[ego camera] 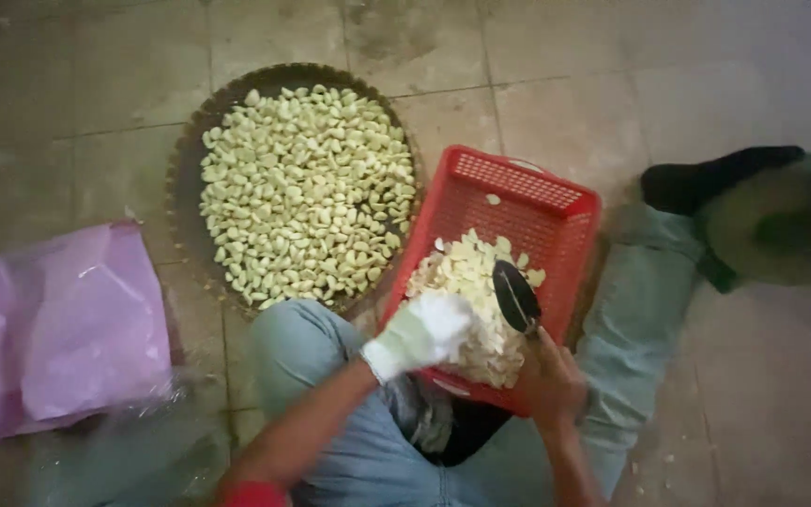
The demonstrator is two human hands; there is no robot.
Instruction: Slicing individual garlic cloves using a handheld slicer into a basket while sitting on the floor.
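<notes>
The left hand (pixel 421 333), in a white glove, lay low in the centre of the frame with its fingers curled down into the pile of garlic pieces (pixel 476 305); whether it gripped any piece could not be determined. The right hand (pixel 548 380), bare, sat just right of it, closed round the handle of a knife (pixel 516 297) whose dark blade pointed toward the upper left, over the pile.

The garlic pieces were pale cream to white, irregular and flat-looking, heaped against the near wall of a red plastic basket (pixel 556 202). The far half of the basket was mostly bare, with a single piece lying near its upper rim. The basket had perforated walls and rested tilted at centre frame, between the person's knees, which were clad in light blue denim.

A round woven tray (pixel 190 169) stood in the upper left centre, its rim touching or just beside the basket, and carried a broad layer of whole peeled cloves (pixel 307 192), yellowish-white and plump. A pink plastic bag (pixel 58 329) lay at the left edge on the tiled floor (pixel 565 84), well apart from the hands.
</notes>
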